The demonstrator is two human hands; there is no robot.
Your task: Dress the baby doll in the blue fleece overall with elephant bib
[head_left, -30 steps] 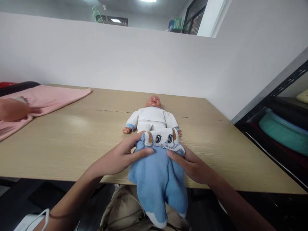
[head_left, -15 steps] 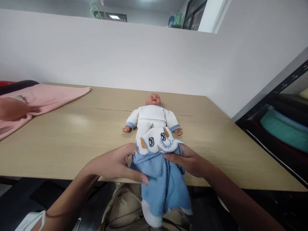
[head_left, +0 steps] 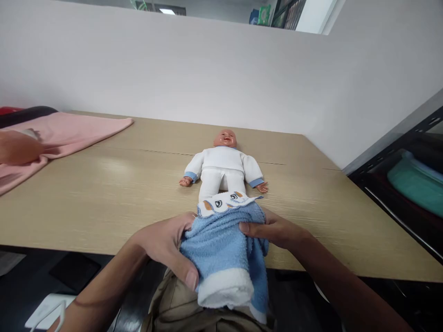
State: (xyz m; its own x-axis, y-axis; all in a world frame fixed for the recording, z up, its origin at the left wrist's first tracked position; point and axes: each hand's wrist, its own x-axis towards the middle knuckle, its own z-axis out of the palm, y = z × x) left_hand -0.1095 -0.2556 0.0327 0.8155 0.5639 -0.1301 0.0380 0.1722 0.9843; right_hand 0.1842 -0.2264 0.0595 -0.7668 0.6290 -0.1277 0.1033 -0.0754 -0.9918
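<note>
A small blue terry garment [head_left: 221, 244] with white cuffs and a white panel bearing embroidered eyes hangs over the table's front edge, between my hands. My left hand [head_left: 169, 246] grips its left side, thumb along the front and the other fingers hidden behind cloth. On the right side, my right hand [head_left: 273, 228] pinches the fabric with the thumb on top. Just beyond lies a baby doll [head_left: 223, 161] on its back, head away from me, in a white top with blue cuffs. The garment's upper edge overlaps the view of the doll's lower legs.
A wooden table [head_left: 138, 207] spans the view, with a wall behind it. At the left, a pink cloth [head_left: 83, 131] lies under a skin-coloured rounded object [head_left: 20, 147]. To the right, a dark shelf [head_left: 391, 198] holds a green item [head_left: 415, 182].
The garment has turned and bunched between my hands, so a white cuff now faces me and its eye panel is tipped flatter. The doll's legs show more.
</note>
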